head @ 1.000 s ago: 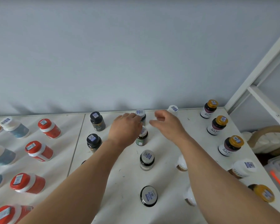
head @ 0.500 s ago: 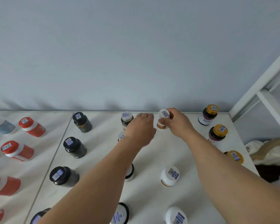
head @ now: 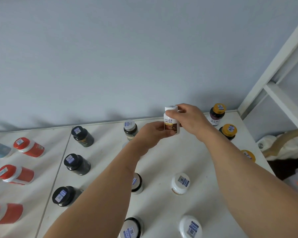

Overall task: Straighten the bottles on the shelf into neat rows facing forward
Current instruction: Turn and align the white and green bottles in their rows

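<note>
**White-capped bottle held in both hands above the back of the shelf**

I hold a small white bottle upright in the air, above the rear part of the white shelf, close to the blue-grey wall. My right hand comes at it from the right, the fingers curled round its white cap and shoulder. My left hand grips the lower body from the left, thumb across the bottom of the label.

The bottle has a white body, a white cap with a small blue-and-white barcode sticker on top, and a label facing me: dark characters on a pale band above a brown picture panel.

Just to its left on the shelf stands a dark bottle with a grey cap. Further left stand black-capped bottles, and beyond a seam in the shelf, red bottles. To the right, near the white frame, stand dark bottles with yellow caps. Nearer to me stand more white-capped bottles.
</note>
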Demonstrator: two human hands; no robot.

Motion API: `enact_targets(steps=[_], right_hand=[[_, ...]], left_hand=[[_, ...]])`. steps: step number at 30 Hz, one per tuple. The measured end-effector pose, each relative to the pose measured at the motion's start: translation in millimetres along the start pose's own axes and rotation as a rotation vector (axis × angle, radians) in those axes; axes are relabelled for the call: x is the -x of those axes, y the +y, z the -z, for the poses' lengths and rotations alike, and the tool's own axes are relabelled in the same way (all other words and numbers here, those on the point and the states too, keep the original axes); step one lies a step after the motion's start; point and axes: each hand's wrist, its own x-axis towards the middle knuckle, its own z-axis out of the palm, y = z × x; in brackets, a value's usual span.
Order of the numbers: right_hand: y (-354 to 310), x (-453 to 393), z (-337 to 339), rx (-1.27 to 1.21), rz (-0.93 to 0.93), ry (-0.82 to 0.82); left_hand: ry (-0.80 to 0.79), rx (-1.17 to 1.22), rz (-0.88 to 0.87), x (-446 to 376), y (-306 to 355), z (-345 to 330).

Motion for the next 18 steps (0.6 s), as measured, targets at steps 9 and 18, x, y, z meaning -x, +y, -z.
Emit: enact_targets(steps=[9,18], right_hand=[[-9.6,3.2,3.7,0.054,-0.02,0.032],[-11.2,5.6,13.1,0.023,-0.016,0.02]], left_hand=[[-0.164,0.157,0.011,-2.4,2.4,6.4],[-0.092,0.022,-0.012,-4.3,10.4,2.8]])
